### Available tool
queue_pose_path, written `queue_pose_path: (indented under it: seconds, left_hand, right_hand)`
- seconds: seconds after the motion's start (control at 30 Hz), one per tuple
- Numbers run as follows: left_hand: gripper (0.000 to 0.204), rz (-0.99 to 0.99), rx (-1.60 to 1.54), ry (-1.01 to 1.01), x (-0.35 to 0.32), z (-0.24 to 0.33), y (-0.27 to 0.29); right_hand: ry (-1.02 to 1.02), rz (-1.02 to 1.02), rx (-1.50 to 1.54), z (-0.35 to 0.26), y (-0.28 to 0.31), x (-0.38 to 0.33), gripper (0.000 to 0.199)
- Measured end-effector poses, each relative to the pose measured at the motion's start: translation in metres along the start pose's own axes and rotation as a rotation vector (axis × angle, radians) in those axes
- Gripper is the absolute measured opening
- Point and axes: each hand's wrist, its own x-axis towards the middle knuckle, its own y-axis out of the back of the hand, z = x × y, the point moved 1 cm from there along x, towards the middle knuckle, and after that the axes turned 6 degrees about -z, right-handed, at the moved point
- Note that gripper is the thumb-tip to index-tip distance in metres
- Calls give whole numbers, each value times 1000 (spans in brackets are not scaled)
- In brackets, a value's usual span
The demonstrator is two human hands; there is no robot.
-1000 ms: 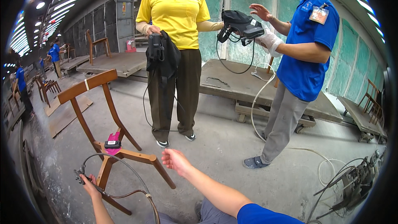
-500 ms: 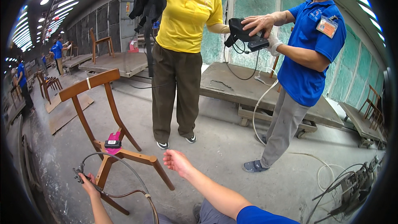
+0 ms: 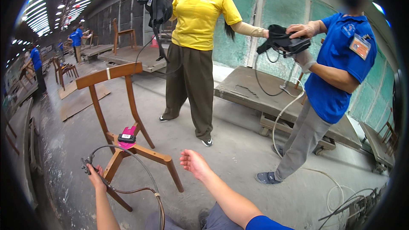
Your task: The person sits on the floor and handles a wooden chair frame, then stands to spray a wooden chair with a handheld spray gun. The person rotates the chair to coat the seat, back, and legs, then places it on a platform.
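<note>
My left hand (image 3: pixel 97 176) is closed round a spray gun (image 3: pixel 87 166), a dark metal tool with hoses (image 3: pixel 147 174) curving off it. Beside it stands a brown wooden chair frame (image 3: pixel 132 69) without a seat, a pale band wrapped on its top rail. On the frame's joint lie a pink piece (image 3: pixel 127 145) and a small black device (image 3: pixel 127 138) with a white label. My right hand (image 3: pixel 195 164) is held out just right of the frame's front leg, palm inward, fingers loosely bent, holding nothing and touching nothing.
A person in a yellow shirt (image 3: pixel 202 17) and another in a blue shirt (image 3: pixel 347 51) both hold a black strapped headset (image 3: pixel 283 40) with cables. Behind them are low platforms (image 3: pixel 243 85). A pale hose (image 3: pixel 281 115) runs along the floor. Cardboard (image 3: pixel 85 102) and chairs (image 3: pixel 64 70) lie farther left.
The view has shifted, so the chair frame sits farther right. The person in yellow has stepped and turned, and the headset between the two people has moved right. My hands keep their poses.
</note>
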Motion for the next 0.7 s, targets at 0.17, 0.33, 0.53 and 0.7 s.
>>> queue_pose_path:
  seconds: [0.17,0.33,0.53,0.7]
  left_hand:
    - [76,8,8,-17,1,-1,0]
    - [72,31,1,-5,0,-2,-1]
    - [69,24,2,9,-1,-1,-1]
    - [68,48,22,3,-8,3,-6]
  right_hand:
    - [-6,8,6,-1,-1,0,24]
    - [-10,15,16,1,-1,2,22]
    - [-43,-2,28,6,0,4,23]
    - [-45,-9,32,8,-3,5,24]
